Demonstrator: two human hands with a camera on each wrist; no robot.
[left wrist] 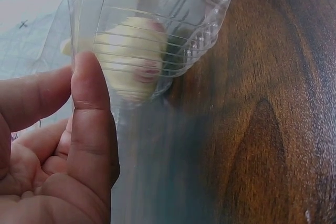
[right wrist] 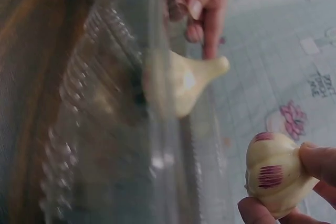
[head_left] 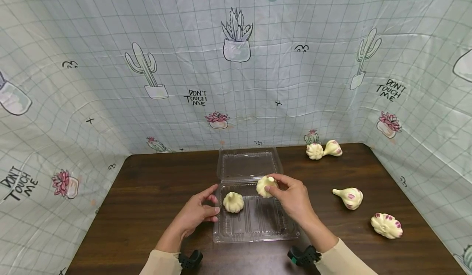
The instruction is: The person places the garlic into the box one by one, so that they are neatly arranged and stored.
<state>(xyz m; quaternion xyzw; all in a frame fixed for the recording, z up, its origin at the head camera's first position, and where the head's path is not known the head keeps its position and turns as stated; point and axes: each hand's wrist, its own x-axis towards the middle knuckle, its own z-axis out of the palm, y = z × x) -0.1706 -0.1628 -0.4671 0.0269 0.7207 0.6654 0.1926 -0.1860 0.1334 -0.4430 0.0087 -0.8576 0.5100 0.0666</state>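
Observation:
A clear plastic clamshell box [head_left: 254,239] lies with its lid [head_left: 248,164] folded back. At its left side, my left hand [head_left: 195,212] pinches the rim between thumb and finger, as the left wrist view shows. One garlic bulb [head_left: 233,202] sits upright in the box's left part, stem up; its side shows through the plastic wall in the left wrist view. Above the back right of the box, my right hand [head_left: 293,195] grips a second garlic bulb [right wrist: 275,174] between thumb and fingers. Purple streaks mark this pale bulb.
Two garlic bulbs [head_left: 314,151] touch at the table's back right. Another garlic bulb [head_left: 350,198] lies on its side to the right, and a wider garlic bulb [head_left: 386,226] is nearer the right edge. A printed curtain [head_left: 239,82] surrounds the brown table [head_left: 158,193].

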